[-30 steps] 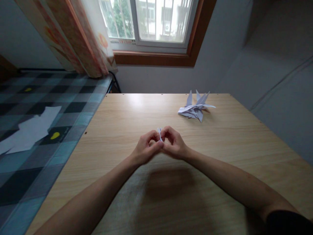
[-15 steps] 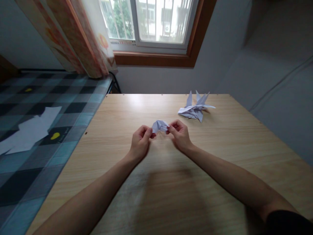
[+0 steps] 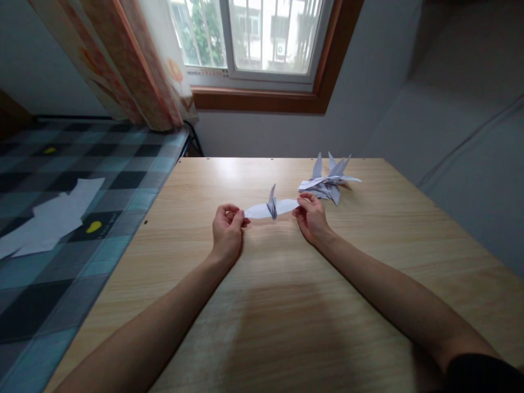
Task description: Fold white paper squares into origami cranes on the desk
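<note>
A white folded paper crane (image 3: 273,207) is stretched between my two hands, its wings spread sideways and one thin point sticking up from the middle. My left hand (image 3: 228,226) pinches the tip of the left wing between thumb and fingers. The right wing's tip is gripped by my right hand (image 3: 311,218) in the same way. Just beyond my right hand lies a pile of white folded paper cranes (image 3: 327,183), with several pointed ends jutting upward and outward.
The wooden table (image 3: 262,316) runs back toward the wall below a window (image 3: 270,43). To the left, a bed with a checked cover (image 3: 135,180) carries white paper sheets (image 3: 57,218). A patterned curtain (image 3: 135,65) hangs beside the window.
My hands have drawn apart, left hand to the left and right hand to the right. The crane, bunched and arched before, now has its wings pulled out nearly straight and its point showing upright.
</note>
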`<move>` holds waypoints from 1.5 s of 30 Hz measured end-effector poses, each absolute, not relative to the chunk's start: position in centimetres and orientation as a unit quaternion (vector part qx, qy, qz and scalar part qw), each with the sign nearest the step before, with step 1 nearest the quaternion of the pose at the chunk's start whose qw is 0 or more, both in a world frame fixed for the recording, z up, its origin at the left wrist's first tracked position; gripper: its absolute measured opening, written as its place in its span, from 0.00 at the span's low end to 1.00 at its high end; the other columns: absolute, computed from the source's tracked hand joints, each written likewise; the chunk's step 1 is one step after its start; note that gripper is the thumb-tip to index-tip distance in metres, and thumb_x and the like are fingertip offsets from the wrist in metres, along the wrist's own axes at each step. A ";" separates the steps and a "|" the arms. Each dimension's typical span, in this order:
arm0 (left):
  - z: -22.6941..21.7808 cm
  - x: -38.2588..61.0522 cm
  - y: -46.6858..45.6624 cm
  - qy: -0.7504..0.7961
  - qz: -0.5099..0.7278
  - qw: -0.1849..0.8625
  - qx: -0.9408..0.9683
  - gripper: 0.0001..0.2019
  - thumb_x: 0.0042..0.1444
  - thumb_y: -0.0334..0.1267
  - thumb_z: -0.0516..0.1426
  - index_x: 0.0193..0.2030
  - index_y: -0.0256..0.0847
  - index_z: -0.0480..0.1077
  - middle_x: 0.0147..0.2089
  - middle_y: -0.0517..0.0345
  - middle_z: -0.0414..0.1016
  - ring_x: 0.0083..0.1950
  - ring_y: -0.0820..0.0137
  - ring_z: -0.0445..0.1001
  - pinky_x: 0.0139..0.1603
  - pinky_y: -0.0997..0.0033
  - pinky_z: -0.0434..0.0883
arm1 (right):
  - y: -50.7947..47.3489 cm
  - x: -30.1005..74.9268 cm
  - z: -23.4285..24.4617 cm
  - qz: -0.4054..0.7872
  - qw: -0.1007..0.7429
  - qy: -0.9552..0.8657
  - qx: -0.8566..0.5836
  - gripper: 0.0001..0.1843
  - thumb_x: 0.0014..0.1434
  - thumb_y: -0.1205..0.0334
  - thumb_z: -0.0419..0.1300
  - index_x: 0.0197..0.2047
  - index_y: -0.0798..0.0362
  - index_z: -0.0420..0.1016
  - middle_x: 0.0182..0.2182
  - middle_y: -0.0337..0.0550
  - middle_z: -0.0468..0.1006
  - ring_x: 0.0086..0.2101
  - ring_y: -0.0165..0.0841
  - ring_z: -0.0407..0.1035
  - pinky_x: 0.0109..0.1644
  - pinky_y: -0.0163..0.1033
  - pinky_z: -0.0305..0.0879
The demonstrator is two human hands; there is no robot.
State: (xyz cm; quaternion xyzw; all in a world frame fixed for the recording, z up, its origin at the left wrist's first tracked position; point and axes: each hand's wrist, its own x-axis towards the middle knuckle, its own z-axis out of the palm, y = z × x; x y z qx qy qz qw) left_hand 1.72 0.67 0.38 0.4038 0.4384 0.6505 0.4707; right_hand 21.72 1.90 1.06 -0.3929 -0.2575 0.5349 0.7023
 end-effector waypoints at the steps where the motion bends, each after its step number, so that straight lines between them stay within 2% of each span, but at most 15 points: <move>1: 0.4 1.7 0.7 0.440 0.651 0.469 0.403 0.13 0.46 0.38 0.63 0.35 0.42 0.63 0.22 0.68 0.69 0.24 0.75 0.72 0.27 0.78 0.64 | 1.9 21.8 1.1 0.536 0.701 -0.258 -0.394 0.16 0.43 0.66 0.68 0.34 0.50 0.65 0.23 0.27 0.68 0.18 0.21 0.61 0.22 0.27 0.60; 6: 0.6 1.7 0.7 0.438 0.666 0.473 0.374 0.13 0.45 0.37 0.63 0.36 0.42 0.63 0.23 0.69 0.68 0.23 0.76 0.71 0.27 0.78 0.64 | 2.0 21.9 1.1 0.537 0.695 -0.260 -0.402 0.17 0.43 0.65 0.68 0.34 0.50 0.65 0.22 0.27 0.68 0.18 0.21 0.62 0.22 0.28 0.61; 18: 0.8 1.7 0.9 0.440 0.694 0.465 0.330 0.13 0.46 0.34 0.61 0.37 0.43 0.61 0.24 0.69 0.67 0.22 0.78 0.68 0.25 0.79 0.62 | 2.3 22.2 0.6 0.516 0.692 -0.306 -0.402 0.17 0.43 0.64 0.68 0.34 0.50 0.65 0.22 0.27 0.68 0.18 0.21 0.61 0.21 0.27 0.56; 25: 0.7 1.6 0.9 0.434 0.697 0.453 0.346 0.14 0.45 0.36 0.63 0.36 0.42 0.62 0.23 0.69 0.68 0.23 0.77 0.68 0.26 0.78 0.63 | 3.2 23.1 -0.2 0.424 0.697 -0.369 -0.445 0.14 0.46 0.60 0.66 0.34 0.50 0.65 0.20 0.26 0.67 0.19 0.23 0.62 0.23 0.29 0.60; 29: 0.5 1.5 0.9 0.439 0.689 0.444 0.367 0.13 0.45 0.38 0.63 0.35 0.42 0.64 0.22 0.68 0.67 0.23 0.76 0.68 0.27 0.77 0.64 | 4.5 24.6 -0.7 0.340 0.741 -0.315 -0.486 0.10 0.48 0.63 0.63 0.33 0.51 0.67 0.21 0.29 0.70 0.21 0.24 0.66 0.24 0.29 0.62; 33: 0.5 1.5 0.8 0.445 0.678 0.437 0.388 0.12 0.46 0.38 0.63 0.35 0.42 0.64 0.22 0.68 0.67 0.24 0.75 0.68 0.27 0.76 0.64 | 5.4 26.0 -1.0 0.341 0.746 -0.275 -0.501 0.07 0.48 0.64 0.63 0.33 0.53 0.72 0.21 0.31 0.71 0.21 0.23 0.66 0.23 0.28 0.60; 36: 0.5 1.6 0.7 0.444 0.676 0.441 0.389 0.12 0.46 0.39 0.63 0.35 0.41 0.65 0.22 0.67 0.67 0.24 0.75 0.69 0.27 0.76 0.64 | 5.6 26.3 -1.3 0.348 0.743 -0.277 -0.500 0.10 0.46 0.65 0.62 0.36 0.54 0.75 0.25 0.33 0.75 0.22 0.22 0.66 0.24 0.28 0.61; 41: 0.4 1.5 0.7 0.444 0.672 0.443 0.394 0.11 0.47 0.38 0.63 0.35 0.41 0.66 0.23 0.66 0.67 0.24 0.75 0.69 0.27 0.77 0.64 | 5.6 25.8 -1.5 0.392 0.713 -0.305 -0.495 0.21 0.44 0.64 0.64 0.45 0.53 0.78 0.31 0.36 0.79 0.24 0.23 0.66 0.26 0.29 0.63; 45: 0.4 1.5 0.7 0.443 0.671 0.445 0.395 0.10 0.47 0.38 0.62 0.35 0.41 0.66 0.22 0.67 0.67 0.24 0.75 0.69 0.28 0.76 0.64 | 5.2 25.6 -1.1 0.354 0.681 -0.369 -0.524 0.24 0.44 0.62 0.65 0.48 0.53 0.77 0.43 0.44 0.80 0.33 0.29 0.70 0.34 0.34 0.68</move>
